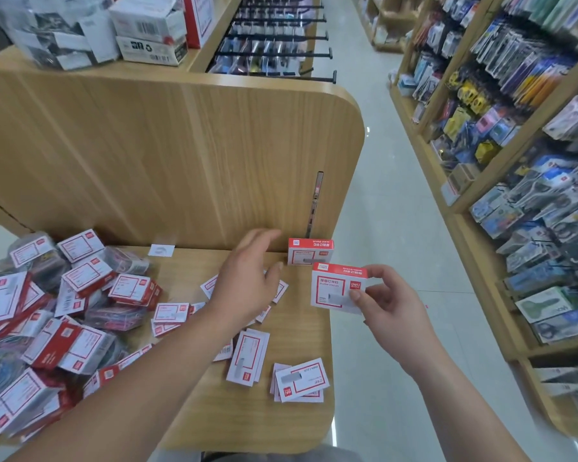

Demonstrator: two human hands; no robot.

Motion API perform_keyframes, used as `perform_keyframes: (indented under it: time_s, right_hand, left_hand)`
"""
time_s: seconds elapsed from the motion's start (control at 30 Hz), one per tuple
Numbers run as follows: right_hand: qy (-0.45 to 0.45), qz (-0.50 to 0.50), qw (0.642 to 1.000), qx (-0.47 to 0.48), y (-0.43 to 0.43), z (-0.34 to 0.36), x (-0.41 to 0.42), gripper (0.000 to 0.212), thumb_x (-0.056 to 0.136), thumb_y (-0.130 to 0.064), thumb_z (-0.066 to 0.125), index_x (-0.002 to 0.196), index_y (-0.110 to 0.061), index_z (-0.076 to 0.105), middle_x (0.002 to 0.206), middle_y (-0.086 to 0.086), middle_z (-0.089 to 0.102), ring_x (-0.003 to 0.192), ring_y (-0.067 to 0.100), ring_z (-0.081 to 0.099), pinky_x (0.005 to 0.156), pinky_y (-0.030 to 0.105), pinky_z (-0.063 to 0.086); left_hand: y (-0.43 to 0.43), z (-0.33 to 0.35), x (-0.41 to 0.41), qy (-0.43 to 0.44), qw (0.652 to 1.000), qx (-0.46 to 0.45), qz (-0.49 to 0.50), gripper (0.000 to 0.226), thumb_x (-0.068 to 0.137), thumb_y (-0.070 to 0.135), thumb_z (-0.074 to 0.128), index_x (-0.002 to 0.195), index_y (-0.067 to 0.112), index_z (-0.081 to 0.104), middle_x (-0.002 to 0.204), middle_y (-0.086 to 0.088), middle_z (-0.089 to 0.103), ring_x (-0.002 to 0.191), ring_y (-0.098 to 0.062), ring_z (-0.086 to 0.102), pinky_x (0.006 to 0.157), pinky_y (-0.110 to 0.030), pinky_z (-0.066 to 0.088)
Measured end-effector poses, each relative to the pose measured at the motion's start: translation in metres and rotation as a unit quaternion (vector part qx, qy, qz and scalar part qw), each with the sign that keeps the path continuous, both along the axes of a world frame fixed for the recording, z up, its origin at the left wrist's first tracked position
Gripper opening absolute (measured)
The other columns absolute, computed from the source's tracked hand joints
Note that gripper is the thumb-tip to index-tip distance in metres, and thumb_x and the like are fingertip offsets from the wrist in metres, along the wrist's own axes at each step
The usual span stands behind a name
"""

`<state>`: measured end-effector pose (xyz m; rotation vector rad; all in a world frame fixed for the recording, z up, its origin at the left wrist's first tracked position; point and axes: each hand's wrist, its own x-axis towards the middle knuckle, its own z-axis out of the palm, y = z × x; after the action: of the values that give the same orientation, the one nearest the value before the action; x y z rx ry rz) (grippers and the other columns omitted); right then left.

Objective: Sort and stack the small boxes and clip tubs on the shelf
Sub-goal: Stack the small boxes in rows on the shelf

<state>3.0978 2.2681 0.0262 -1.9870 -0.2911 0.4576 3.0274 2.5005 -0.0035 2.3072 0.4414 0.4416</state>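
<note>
**Right hand** (pixel 394 305): the fingers (pixel 371 272) are curled and the thumb is pressed to the printed face. They pinch a small red-and-white box (pixel 331 285) by the end nearest the palm. The box is clear of the shelf board (pixel 197 411), with its red band uppermost.

**Left hand** (pixel 247 278): the fingers (pixel 264 236) are extended and loosely spread, palm down, grasping nothing. The hand is over the shelf board. Whether the palm touches anything beneath it cannot be told.

**Standing box** (pixel 309 251): it rests on edge against the back panel (pixel 181 145). It is just beyond the left thumb tip and just behind the box in the right fingers (the two boxes overlap in this view, contact not determinable).

**Flat boxes**: one lies on the board beside the left forearm (pixel 247 356), and a small overlapping group sits below the right hand's fingers (pixel 301 380). Others under the left palm and wrist are largely hidden, and their number cannot be made out.

**Pile** (pixel 74 345): mixed boxes and clear clip tubs (pixel 114 317) are heaped well to the outer side of the left forearm. The frame edge cuts the pile off. The tubs are blurred and the print on the boxes is too small to read.
</note>
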Motion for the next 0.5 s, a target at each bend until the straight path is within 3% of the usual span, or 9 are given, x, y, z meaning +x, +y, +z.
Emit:
perform_keyframes:
  time_s: [0.1, 0.2, 0.27, 0.33, 0.4, 0.5]
  right_hand:
    - [-0.010, -0.029, 1.000, -0.001, -0.004, 0.001, 0.002, 0.017, 0.098, -0.017, 0.065, 0.104, -0.032, 0.058, 0.077, -0.006, 0.074, 0.054, 0.005, 0.058, 0.055, 0.031, 0.048]
    - [-0.010, -0.049, 0.999, -0.003, -0.008, 0.003, 0.003, 0.016, 0.097, -0.021, 0.066, 0.104, -0.034, 0.059, 0.077, -0.005, 0.074, 0.059, 0.008, 0.062, 0.066, 0.043, 0.055]
    - [-0.010, -0.054, 0.999, -0.003, -0.010, 0.004, 0.004, 0.017, 0.097, -0.022, 0.067, 0.104, -0.035, 0.059, 0.078, -0.003, 0.075, 0.062, 0.010, 0.063, 0.071, 0.047, 0.057]
    - [-0.010, -0.053, 0.999, 0.004, -0.011, 0.005, 0.006, 0.018, 0.096, -0.022, 0.067, 0.103, -0.037, 0.060, 0.079, -0.003, 0.075, 0.067, 0.014, 0.066, 0.074, 0.048, 0.057]
    - [-0.015, -0.046, 0.999, 0.012, -0.011, 0.008, 0.007, 0.020, 0.096, -0.021, 0.067, 0.102, -0.039, 0.060, 0.078, -0.003, 0.075, 0.073, 0.018, 0.067, 0.075, 0.050, 0.058]
    - [-0.033, -0.028, 0.999, 0.020, -0.008, 0.012, 0.008, 0.024, 0.097, -0.019, 0.065, 0.105, -0.042, 0.062, 0.077, -0.003, 0.073, 0.074, 0.020, 0.066, 0.075, 0.051, 0.058]
  left_hand:
    - [-0.002, -0.007, 0.016, 0.040, 0.998, 0.035, -0.033, 0.052, 0.093, 0.022, 0.069, 0.142, 0.025, 0.052, 0.136, 0.006, 0.058, 0.123, -0.014, 0.056, 0.095, -0.033, 0.050]
    - [-0.006, -0.014, 0.023, 0.035, 0.999, 0.014, -0.021, 0.029, 0.096, 0.028, 0.066, 0.123, 0.032, 0.057, 0.117, 0.011, 0.064, 0.107, -0.011, 0.061, 0.084, -0.036, 0.054]
    - [-0.006, -0.011, 0.027, 0.034, 0.998, -0.049, -0.009, 0.016, 0.097, 0.026, 0.066, 0.110, 0.032, 0.060, 0.103, 0.015, 0.069, 0.093, -0.005, 0.064, 0.077, -0.028, 0.054]
    - [-0.007, -0.001, 0.029, 0.027, 0.983, -0.182, 0.003, 0.012, 0.098, 0.020, 0.067, 0.108, 0.025, 0.064, 0.096, 0.009, 0.074, 0.087, -0.004, 0.069, 0.076, -0.020, 0.055]
    - [-0.004, 0.006, 0.027, 0.012, 0.958, -0.288, 0.008, 0.013, 0.098, 0.018, 0.067, 0.111, 0.019, 0.067, 0.097, 0.000, 0.078, 0.092, -0.014, 0.074, 0.084, -0.030, 0.059]
    - [-0.001, 0.020, 0.016, -0.001, 0.947, -0.320, -0.013, 0.015, 0.101, 0.016, 0.064, 0.115, 0.016, 0.069, 0.102, -0.006, 0.078, 0.091, -0.021, 0.076, 0.084, -0.036, 0.060]
